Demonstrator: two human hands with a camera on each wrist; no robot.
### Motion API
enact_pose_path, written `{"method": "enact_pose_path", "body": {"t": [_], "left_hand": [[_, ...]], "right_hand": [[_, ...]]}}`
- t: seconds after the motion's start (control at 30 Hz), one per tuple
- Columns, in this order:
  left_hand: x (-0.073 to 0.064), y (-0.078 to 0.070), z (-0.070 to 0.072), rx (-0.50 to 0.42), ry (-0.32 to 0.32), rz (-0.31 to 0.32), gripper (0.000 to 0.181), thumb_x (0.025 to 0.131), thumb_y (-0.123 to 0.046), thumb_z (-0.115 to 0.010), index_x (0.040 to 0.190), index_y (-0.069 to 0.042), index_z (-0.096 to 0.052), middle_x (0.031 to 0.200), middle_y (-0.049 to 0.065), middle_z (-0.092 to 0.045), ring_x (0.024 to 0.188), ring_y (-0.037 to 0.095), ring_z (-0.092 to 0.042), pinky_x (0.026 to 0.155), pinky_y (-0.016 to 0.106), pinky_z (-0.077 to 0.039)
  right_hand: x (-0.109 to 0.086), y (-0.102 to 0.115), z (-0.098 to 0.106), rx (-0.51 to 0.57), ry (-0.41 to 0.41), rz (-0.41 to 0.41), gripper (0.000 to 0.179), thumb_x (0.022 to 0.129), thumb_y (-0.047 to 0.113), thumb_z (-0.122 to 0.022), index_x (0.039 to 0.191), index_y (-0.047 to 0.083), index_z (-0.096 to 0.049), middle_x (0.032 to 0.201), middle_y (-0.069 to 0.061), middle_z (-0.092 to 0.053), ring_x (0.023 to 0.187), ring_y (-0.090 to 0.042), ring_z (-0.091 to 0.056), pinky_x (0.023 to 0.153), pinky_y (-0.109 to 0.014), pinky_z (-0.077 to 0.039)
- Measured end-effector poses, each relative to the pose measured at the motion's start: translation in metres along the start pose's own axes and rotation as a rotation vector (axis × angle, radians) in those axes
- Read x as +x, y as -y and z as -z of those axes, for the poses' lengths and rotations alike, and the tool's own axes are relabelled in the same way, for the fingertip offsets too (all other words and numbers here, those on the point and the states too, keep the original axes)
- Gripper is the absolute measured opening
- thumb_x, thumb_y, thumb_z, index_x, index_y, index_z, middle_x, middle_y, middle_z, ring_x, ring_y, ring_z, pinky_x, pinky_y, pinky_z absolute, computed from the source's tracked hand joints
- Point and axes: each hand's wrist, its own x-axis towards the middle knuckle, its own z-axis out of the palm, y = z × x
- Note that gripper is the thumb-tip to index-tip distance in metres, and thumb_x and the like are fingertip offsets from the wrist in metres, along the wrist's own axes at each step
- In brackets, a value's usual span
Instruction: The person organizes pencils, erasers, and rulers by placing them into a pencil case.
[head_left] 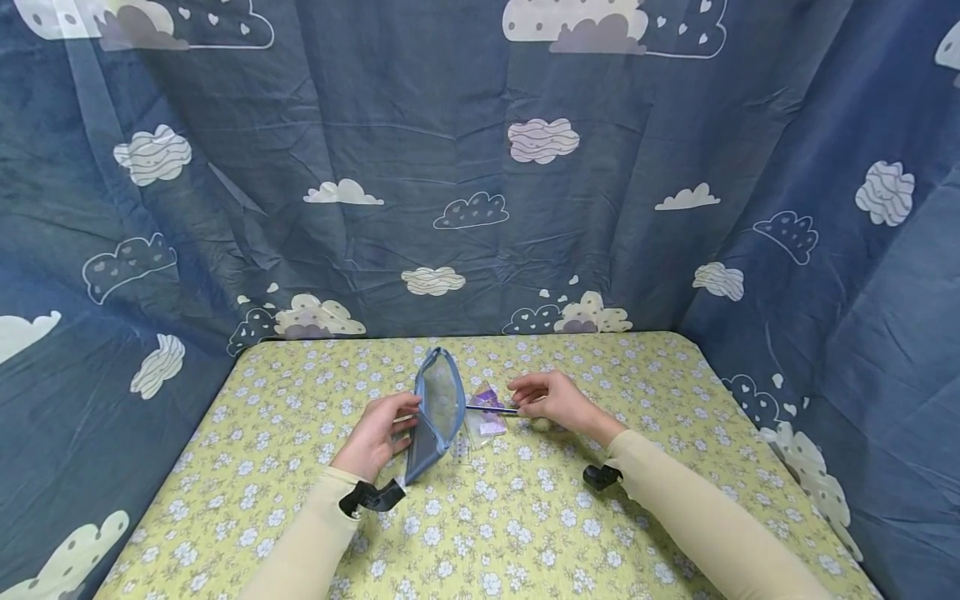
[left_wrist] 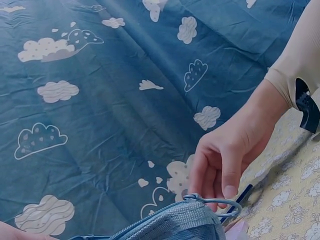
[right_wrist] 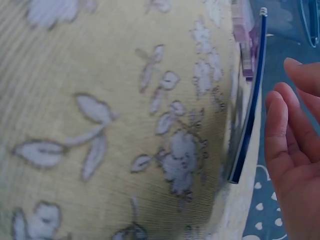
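A blue mesh zipper pouch (head_left: 438, 400) stands on the table with its mouth wide open toward the right. My left hand (head_left: 378, 433) grips its left side with curved fingers; in the left wrist view only the edge of that hand shows. To the right lies a slim dark blue pencil (right_wrist: 249, 107), its far end close to the pouch's rim. Beside the pencil my right hand (head_left: 558, 404) hovers with loosely bent fingers. The right wrist view shows a gap between the fingertips (right_wrist: 276, 107) and the pencil.
Under and around the pencil are a purple and white packet (head_left: 489, 400) and clear plastic (head_left: 480, 436). A small pale round thing (head_left: 540, 424) sits partly hidden below the right hand. A flowered yellow cloth (head_left: 517, 517) covers the table; a blue cloud-print curtain (head_left: 465, 275) surrounds it.
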Motion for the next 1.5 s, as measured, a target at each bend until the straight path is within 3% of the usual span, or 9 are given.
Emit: {"method": "enact_pose_path", "body": {"t": [0.33,0.73,1.13,1.5], "left_hand": [[0.001,-0.001,0.0,-0.014,0.005,-0.006,0.01,0.09,-0.019,-0.072,0.089,-0.011,-0.065,0.094,0.007,-0.06,0.106,0.035,-0.051,0.094,0.051,-0.035],[-0.001,-0.001,0.002,-0.023,0.009,0.005,0.011,0.09,-0.019,-0.072,0.086,-0.012,-0.065,0.097,0.01,-0.061,0.107,0.036,-0.051,0.095,0.052,-0.037],[-0.001,0.003,0.003,-0.027,0.016,-0.001,0.011,0.09,-0.02,-0.073,0.088,-0.012,-0.065,0.1,0.011,-0.06,0.107,0.036,-0.051,0.093,0.05,-0.038],[-0.002,0.003,0.003,-0.043,0.015,-0.002,0.011,0.092,-0.02,-0.072,0.089,-0.012,-0.064,0.104,0.012,-0.058,0.112,0.038,-0.05,0.095,0.052,-0.037]], "right_hand": [[0.005,-0.012,-0.005,-0.05,-0.003,-0.017,0.048,0.087,-0.002,-0.075,0.133,0.002,-0.062,0.107,-0.014,-0.07,0.093,-0.028,-0.067,0.077,-0.036,-0.056],[0.006,-0.018,-0.008,-0.024,-0.004,-0.028,0.049,0.086,-0.004,-0.076,0.132,0.003,-0.064,0.099,-0.011,-0.071,0.089,-0.027,-0.068,0.075,-0.036,-0.057],[0.0,-0.016,-0.007,-0.054,0.032,-0.057,0.038,0.088,-0.002,-0.074,0.126,0.002,-0.069,0.101,-0.011,-0.073,0.09,-0.024,-0.07,0.077,-0.036,-0.057],[-0.007,-0.01,0.011,-0.052,0.067,-0.056,0.036,0.091,0.0,-0.072,0.126,0.002,-0.068,0.109,-0.016,-0.071,0.095,-0.026,-0.069,0.08,-0.039,-0.057]]}}
